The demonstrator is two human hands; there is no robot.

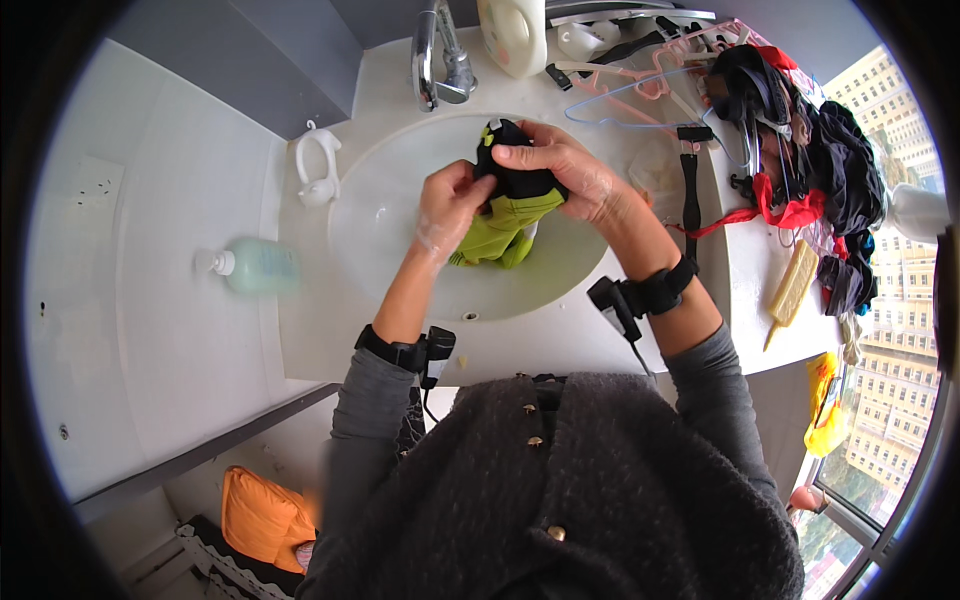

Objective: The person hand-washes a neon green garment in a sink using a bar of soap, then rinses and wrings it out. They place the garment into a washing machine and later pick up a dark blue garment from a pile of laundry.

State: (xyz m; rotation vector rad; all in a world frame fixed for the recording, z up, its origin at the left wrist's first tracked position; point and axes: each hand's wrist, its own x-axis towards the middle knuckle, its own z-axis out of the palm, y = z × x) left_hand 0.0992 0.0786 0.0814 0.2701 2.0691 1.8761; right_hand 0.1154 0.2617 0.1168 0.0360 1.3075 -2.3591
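A lime-green and black garment (501,225) hangs from my hands over a white oval sink (375,255). Its black part (517,172) is bunched up in my fingers, while the green part droops down into the basin. My left hand (450,206) pinches the near edge of the black cloth between thumb and fingers. On the other side, my right hand (566,169) grips the cloth with its thumb on top. Suds cling to both wrists. How deep the water in the basin is, I cannot tell.
Behind the sink stand a chrome faucet (442,64) and a cream bottle (514,37). Left are a white cat-shaped holder (319,166) and a green pump bottle (259,265). Hangers (637,90), dark clothes (840,172) and a yellowish brush (793,283) crowd the right side.
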